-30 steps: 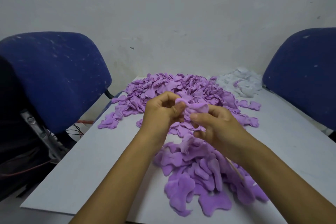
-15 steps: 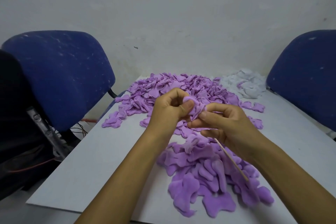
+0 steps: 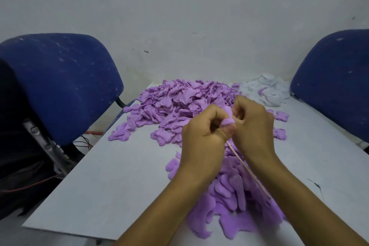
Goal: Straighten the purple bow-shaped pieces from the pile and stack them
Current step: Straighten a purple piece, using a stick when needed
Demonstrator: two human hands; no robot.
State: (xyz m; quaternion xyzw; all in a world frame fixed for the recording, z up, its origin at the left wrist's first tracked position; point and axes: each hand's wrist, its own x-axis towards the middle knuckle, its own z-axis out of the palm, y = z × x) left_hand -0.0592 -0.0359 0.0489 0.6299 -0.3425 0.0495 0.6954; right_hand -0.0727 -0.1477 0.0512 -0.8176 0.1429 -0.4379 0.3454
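Both grips pinch purple piece point(image 3: 227, 120); right hand point(image 3: 252, 126) holds stick point(image 3: 247, 170); pile point(image 3: 179, 104) behind.

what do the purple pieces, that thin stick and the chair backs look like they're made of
Purple pieces: soft matte fabric, perhaps felt or fleece; edges curl and the held one bunches between the left hand and right hand.
Thin stick: pale, straight, rigid; likely wood or bamboo.
Chair backs: blue woven-looking upholstery, dull, flecked with white marks.

Grey table point(image 3: 111, 181) under purple pile point(image 3: 179, 104), nearer purple heap point(image 3: 235, 201), white scraps point(image 3: 267, 90).
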